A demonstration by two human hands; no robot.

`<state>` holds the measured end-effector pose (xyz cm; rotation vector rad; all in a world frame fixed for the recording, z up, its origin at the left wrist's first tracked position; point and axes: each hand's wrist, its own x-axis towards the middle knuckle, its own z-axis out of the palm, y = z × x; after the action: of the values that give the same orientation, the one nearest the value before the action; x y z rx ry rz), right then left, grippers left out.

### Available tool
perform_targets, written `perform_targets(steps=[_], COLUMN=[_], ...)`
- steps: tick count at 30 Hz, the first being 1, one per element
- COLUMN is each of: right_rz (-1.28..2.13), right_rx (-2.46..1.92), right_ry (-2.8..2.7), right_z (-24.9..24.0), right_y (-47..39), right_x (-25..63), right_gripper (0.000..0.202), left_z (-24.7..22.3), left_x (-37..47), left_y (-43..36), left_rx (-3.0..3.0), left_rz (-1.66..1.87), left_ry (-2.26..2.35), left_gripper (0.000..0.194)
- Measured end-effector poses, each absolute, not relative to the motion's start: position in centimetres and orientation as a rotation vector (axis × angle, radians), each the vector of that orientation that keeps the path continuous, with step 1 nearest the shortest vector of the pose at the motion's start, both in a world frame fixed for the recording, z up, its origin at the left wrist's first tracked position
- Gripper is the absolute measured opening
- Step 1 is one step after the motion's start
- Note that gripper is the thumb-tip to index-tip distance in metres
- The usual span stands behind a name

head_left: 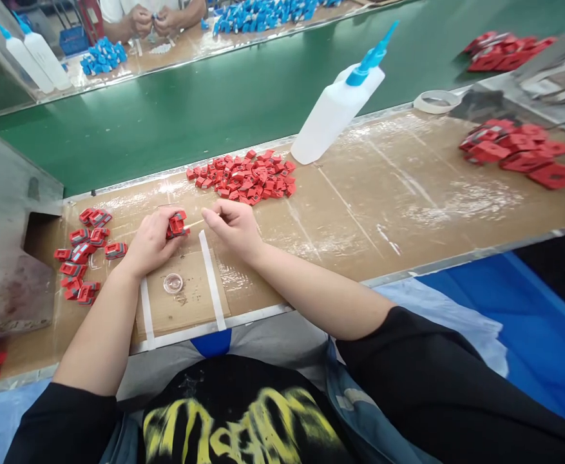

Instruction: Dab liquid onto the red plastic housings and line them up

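Fingers of my left hand [153, 241] are wrapped round a red plastic part [176, 223] with a grey edge. My right hand [234, 229] pinches a thin pale stick [196, 223], whose far end points at that part. Below my hands, a small round clear dish [172, 283] rests on a cardboard sheet [192, 309] taped down with white strips. A pile of small red pieces [248, 177] lies just beyond my hands. Left of my left hand sit several red and grey parts [79, 251].
A white bottle with a blue nozzle [323, 119] stands behind the pile. Larger red parts [524, 151] and a tape roll [437, 102] lie at right. A metal housing [11, 238] borders the left. Across the green belt [166, 122], another person's hands [154, 20] work near blue parts.
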<state>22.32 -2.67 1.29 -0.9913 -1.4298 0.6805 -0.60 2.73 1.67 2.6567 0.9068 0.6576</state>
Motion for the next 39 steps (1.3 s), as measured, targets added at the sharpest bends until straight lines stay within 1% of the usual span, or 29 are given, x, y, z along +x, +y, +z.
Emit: perform_targets(steps=[5,11,17,19,22,25,27,29,34,39], right_rz=[0.706,0.733,0.709,0.715,0.736,0.750,0.756,0.767,0.778,0.689], right_rx=[-1.005,-1.018,-1.019,-0.994,-0.928,-0.830,-0.791,-0.775,-0.699,-0.703], right_ry=[-1.403,-1.475,-1.473,-1.459,-1.383,-1.238,-1.201,-1.277,-1.774,-2.196], right_z=[0.7,0.5,0.8,1.1,1.8,2.5,2.7,2.9,2.8,1.6], right_y=[-1.5,-1.3,-1.3,-1.4,-1.6,-1.8,-2.0,-2.5,-4.1,-4.5], right_x=[22.3,22.0,22.1,22.1,22.1,22.3,22.4,22.3,20.7,19.3], right_gripper=[0.055,0.054,0.058,0.058,0.056,0.054,0.052,0.051,0.046,0.041], left_z=[1.6,1.6,1.1,0.7,0.3,0.5,1.0,1.5,2.2,2.4], left_x=[-0.4,-0.3,-0.5,-0.5,-0.2,0.2,0.4,0.4,0.0,-0.2], left_y=[2.8,2.8,2.8,2.9,2.9,2.7,2.4,2.1,1.8,2.1], left_rx=[2.682,2.644,2.593,2.463,2.055,1.622,1.477,1.441,1.401,1.371], left_rz=[0.609,0.605,0.708,0.784,0.915,0.972,0.976,1.000,1.078,1.077], left_ry=[0.900,0.919,0.854,0.836,0.828,0.685,0.601,0.616,0.739,0.792], left_gripper=[0.054,0.055,0.058,0.059,0.061,0.068,0.073,0.076,0.083,0.088])
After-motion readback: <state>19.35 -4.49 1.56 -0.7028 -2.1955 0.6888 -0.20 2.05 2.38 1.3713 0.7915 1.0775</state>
